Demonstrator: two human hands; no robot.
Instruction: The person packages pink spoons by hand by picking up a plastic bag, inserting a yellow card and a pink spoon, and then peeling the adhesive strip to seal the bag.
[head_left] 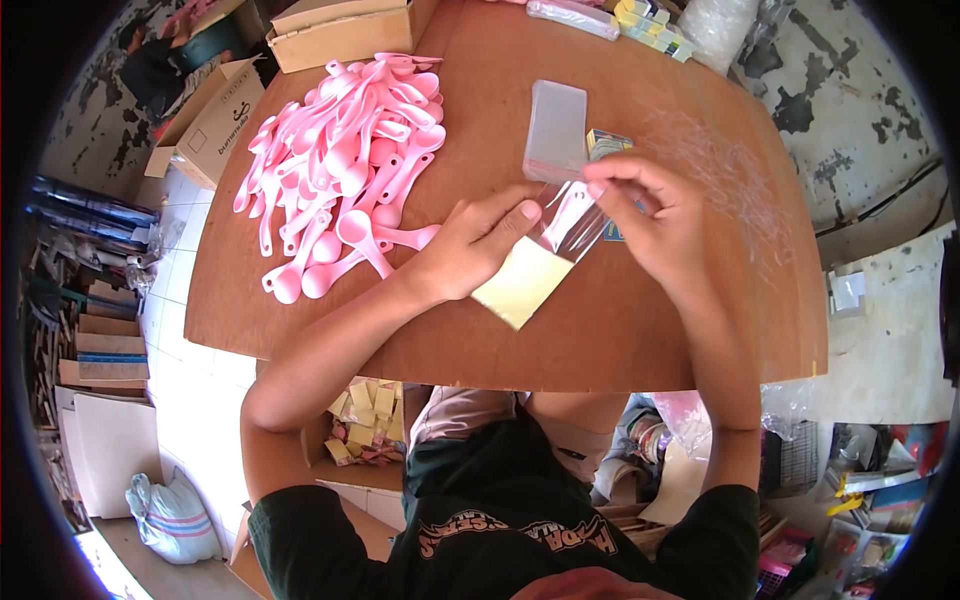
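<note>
A clear plastic bag [585, 230] with a pink spoon [566, 213] inside is between my hands. A pale yellow card [525, 283] sits at its lower end. My left hand [475, 245] is closed on the bag's left side, thumb on top. Thumb and fingers of my right hand [655, 210] pinch the bag's upper edge. Behind them lies a stack of clear plastic bags [556, 125], beside a small printed box [607, 142]. A large heap of pink spoons [350, 150] covers the table's left part, close to my left forearm.
Thin clear plastic strips [725, 170] are scattered on the right of the brown table [480, 360]. A cardboard box [345, 35] stands at the back left. Below the table edge, another box holds several yellow-carded packs [368, 420]. A person [165, 70] is at the far left.
</note>
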